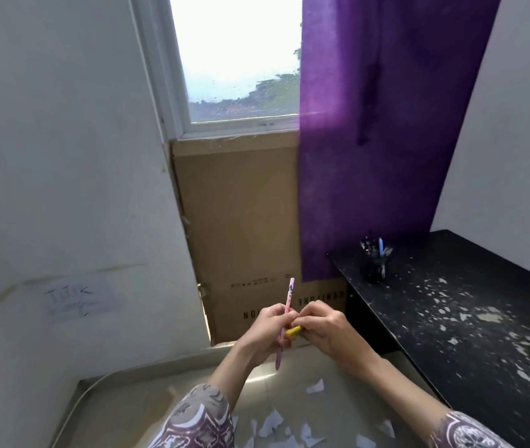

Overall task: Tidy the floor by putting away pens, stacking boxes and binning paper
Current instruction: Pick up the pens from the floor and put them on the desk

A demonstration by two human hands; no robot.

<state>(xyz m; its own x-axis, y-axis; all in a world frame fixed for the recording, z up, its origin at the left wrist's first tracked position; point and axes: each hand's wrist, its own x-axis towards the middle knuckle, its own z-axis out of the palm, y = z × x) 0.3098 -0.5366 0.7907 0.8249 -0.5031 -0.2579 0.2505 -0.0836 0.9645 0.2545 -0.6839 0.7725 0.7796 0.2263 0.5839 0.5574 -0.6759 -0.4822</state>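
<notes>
My patterned sleeves (199, 415) frame the bottom of the view, with torn paper scraps (271, 423) on the floor (121, 412) between them. Above these, my left hand (265, 328) curls round the middle of a pink pen (284, 321), held nearly upright in the air before the cardboard box (241, 221). My right hand (325, 328) pinches a small yellow piece (293, 331), maybe a cap or a second pen, against it; I cannot tell which. The pen should be light, stiff and smooth, likely to slip if held at the tip, so I judge the mid-barrel hold best. To the right, well apart, a dark pen holder (375, 265) stands on the black, flecked surface (470, 318), beside the purple curtain (383, 124).
</notes>
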